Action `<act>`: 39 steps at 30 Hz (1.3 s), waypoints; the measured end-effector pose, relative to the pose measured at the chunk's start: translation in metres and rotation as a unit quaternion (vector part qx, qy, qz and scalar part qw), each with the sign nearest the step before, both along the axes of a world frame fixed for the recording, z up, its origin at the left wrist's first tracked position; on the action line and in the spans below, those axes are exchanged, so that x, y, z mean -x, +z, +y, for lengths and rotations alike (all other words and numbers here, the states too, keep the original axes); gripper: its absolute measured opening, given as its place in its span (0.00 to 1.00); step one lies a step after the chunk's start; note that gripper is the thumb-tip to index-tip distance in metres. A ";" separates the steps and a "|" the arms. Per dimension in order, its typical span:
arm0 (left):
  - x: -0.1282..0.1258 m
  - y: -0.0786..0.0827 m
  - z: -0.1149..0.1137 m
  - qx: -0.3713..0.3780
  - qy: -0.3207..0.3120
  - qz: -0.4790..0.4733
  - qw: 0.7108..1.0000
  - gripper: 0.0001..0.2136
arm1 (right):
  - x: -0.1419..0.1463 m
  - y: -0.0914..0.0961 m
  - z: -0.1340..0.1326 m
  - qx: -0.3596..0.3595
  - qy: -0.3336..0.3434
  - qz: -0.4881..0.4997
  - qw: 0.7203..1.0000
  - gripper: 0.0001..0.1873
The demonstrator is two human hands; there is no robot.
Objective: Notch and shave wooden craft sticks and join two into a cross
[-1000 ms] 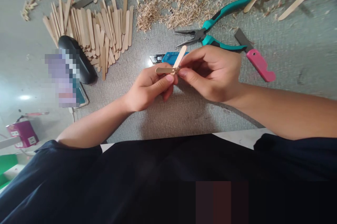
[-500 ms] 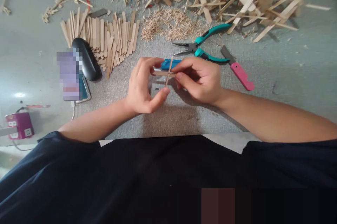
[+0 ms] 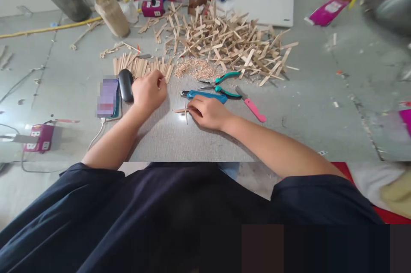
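I have the grey counter (image 3: pixel 154 144) running across most of my view. The biggest thing on it near the work is the loose heap of sticks (image 3: pixel 224 42), spread untidily toward the far side. Left of it lies a flatter bed of sticks (image 3: pixel 141 66), packed side by side.

My left hand (image 3: pixel 150 90) is at the near edge of that bed with its fingers curled; from here I cannot tell whether it has hold of a stick. My right hand (image 3: pixel 208 112) pinches one end of the crossed sticks between thumb and fingers, just over the counter.

The wood shavings (image 3: pixel 194 68) are strewn between the bed and the heap. The teal-handled pliers (image 3: pixel 213 85) lie with their handles apart, nose to the left, just beyond the blue cutter (image 3: pixel 212 96). The phone (image 3: pixel 108 97) sits beside the black case (image 3: pixel 126 86), left of my left hand. The pink-handled knife (image 3: pixel 254 110) rests right of the pliers. Smallest are the crossed sticks (image 3: pixel 181 111), left of my right hand's fingertips.
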State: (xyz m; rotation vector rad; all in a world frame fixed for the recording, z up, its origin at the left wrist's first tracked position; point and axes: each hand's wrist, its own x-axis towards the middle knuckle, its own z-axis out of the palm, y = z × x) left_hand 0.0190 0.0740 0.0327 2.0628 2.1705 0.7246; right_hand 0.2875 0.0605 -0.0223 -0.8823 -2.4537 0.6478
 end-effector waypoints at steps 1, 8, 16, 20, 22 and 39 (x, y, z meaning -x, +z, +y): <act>0.010 0.012 -0.002 0.015 0.039 0.025 0.999 0.07 | 0.000 0.001 0.001 -0.007 -0.001 -0.013 1.000 0.15; 0.046 0.050 -0.039 0.221 0.116 0.134 0.959 0.23 | 0.006 0.002 0.007 -0.035 0.013 -0.066 0.997 0.17; 0.039 0.045 -0.046 0.278 0.058 0.155 0.946 0.23 | 0.019 0.003 0.007 -0.052 0.047 -0.091 0.993 0.24; 0.043 0.038 -0.045 0.280 0.050 0.164 0.945 0.22 | 0.016 0.004 0.005 -0.055 0.066 -0.098 0.991 0.24; 0.043 0.035 -0.045 0.275 0.051 0.169 0.945 0.23 | 0.015 0.005 0.005 -0.053 0.086 -0.107 0.989 0.24; 0.025 0.049 -0.078 0.182 -0.242 0.059 0.951 0.11 | 0.039 0.011 -0.017 -0.071 0.048 -0.161 0.983 0.29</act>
